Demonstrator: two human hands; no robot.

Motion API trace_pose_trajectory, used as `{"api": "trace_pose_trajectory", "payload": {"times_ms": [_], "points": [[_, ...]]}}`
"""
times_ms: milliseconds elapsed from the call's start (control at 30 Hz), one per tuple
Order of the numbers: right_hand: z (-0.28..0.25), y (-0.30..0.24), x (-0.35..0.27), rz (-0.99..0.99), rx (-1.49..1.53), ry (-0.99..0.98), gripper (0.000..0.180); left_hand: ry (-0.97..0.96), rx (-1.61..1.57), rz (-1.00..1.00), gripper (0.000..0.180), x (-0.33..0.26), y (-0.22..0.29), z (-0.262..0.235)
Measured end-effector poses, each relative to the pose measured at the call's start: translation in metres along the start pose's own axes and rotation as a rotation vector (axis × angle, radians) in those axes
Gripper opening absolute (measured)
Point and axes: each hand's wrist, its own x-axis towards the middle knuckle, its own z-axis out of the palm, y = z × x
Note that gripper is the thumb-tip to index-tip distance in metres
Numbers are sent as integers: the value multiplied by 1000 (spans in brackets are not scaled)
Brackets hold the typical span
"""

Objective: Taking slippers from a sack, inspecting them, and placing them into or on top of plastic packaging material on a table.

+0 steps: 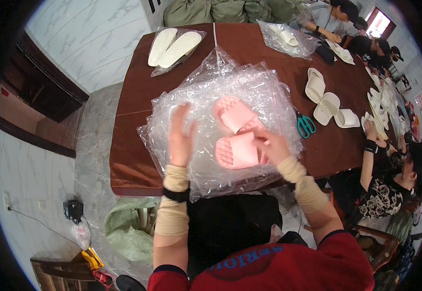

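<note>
Two pink slippers lie side by side on a stack of clear plastic bags at the middle of the table. The farther pink slipper is tilted, its toe end angled to the right. The nearer pink slipper has its toe end at my right hand, whose curled fingers close on that end. My left hand is over the left part of the bags, slightly blurred, fingers apart and holding nothing.
Green-handled scissors lie right of the bags. White slippers are beyond them, and a bagged white pair sits far left on the brown-covered table. Co-workers handle slippers along the right side. A green sack stands below the front edge.
</note>
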Motion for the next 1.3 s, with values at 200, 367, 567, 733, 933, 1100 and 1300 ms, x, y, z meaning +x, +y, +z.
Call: {"api": "trace_pose_trajectory", "payload": {"times_ms": [200, 367, 567, 733, 933, 1100, 1300], "points": [[-7, -19, 0, 364, 255, -282, 21, -442, 353, 185, 63, -25, -18, 65], [-89, -38, 0, -235, -77, -588, 22, -422, 312, 167, 67, -29, -24, 65], [-96, -53, 17, -366, -464, -1149, 24, -435, 301, 138, 70, -28, -25, 66], [-65, -49, 36, -496, -887, -1165, 26, -429, 262, 137, 70, -28, -23, 68], [-29, -23, 69, -819, -789, -507, 30, -477, 225, 185, 69, -28, -23, 67], [-40, -17, 56, -603, -665, -279, 26, -428, 206, 89, 68, -27, -21, 62], [-199, 28, 60, -502, -669, 73, 30, -324, 309, 139, 63, -11, -6, 60]]}}
